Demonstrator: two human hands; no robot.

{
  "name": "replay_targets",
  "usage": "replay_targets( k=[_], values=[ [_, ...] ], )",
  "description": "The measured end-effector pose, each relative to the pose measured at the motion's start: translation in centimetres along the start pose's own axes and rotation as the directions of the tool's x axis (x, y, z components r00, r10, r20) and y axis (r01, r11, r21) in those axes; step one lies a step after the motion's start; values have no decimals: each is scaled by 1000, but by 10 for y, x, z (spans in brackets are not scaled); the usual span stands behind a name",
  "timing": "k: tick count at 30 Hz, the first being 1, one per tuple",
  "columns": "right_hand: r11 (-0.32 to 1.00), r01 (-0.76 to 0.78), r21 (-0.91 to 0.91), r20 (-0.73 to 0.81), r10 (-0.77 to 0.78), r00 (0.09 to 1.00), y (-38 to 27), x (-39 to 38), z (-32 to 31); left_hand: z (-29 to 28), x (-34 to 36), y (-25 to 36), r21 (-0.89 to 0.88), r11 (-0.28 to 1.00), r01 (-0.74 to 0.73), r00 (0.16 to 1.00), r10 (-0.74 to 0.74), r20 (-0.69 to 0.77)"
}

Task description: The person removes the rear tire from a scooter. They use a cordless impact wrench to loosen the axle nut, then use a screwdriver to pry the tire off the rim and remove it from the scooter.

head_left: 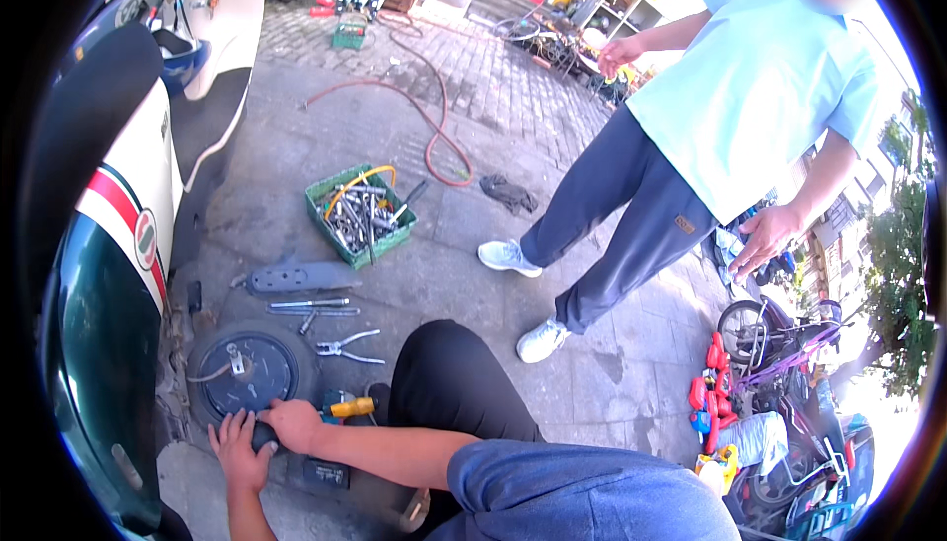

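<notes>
A wheel [258, 363] with a dark disc-shaped hub and a tyre around it lies flat beside the scooter, a cable and connector on its hub. At the wheel's near edge, my left hand [240, 454] is around a dark rounded piece [262, 434], its fingers reaching over the rim. My right hand [291, 427] presses against that piece from the right, fingers curled; what lies under them is hidden. A yellow-handled tool [352, 407] rests behind my right forearm. Pliers [347, 347] with their handles apart and several metal wrenches [314, 306] lie beyond the wheel.
A green-and-white scooter [113, 334] stands close on my left. Ahead sit a green basket [395, 245] of tools and a grey metal cover [301, 278]. A red hose [439, 97] trails over the paving. Another person [730, 117] stands ahead right; motorbikes [779, 334] are parked beyond.
</notes>
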State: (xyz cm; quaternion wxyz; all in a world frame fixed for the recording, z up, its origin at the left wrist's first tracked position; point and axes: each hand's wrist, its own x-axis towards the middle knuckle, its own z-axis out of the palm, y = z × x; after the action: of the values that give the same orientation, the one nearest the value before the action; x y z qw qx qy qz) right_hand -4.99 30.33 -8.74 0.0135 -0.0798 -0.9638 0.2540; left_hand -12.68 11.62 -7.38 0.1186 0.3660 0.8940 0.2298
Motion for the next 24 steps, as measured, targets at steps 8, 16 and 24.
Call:
replay_targets(
  k=[8, 16, 24],
  values=[
    [999, -11, -41, 72, 14, 997, 5, 2, 1, 3, 0, 1, -31, 999, 22, 1000, -21, 10],
    [999, -5, -44, 72, 8, 997, -1, 1, -3, 1, -1, 0, -32, 999, 21, 1000, -21, 4],
    [998, -57, 2, 90, 57, 994, -6, 0, -11, 7, 2, -7, -41, 999, 18, 1000, -19, -4]
  ],
)
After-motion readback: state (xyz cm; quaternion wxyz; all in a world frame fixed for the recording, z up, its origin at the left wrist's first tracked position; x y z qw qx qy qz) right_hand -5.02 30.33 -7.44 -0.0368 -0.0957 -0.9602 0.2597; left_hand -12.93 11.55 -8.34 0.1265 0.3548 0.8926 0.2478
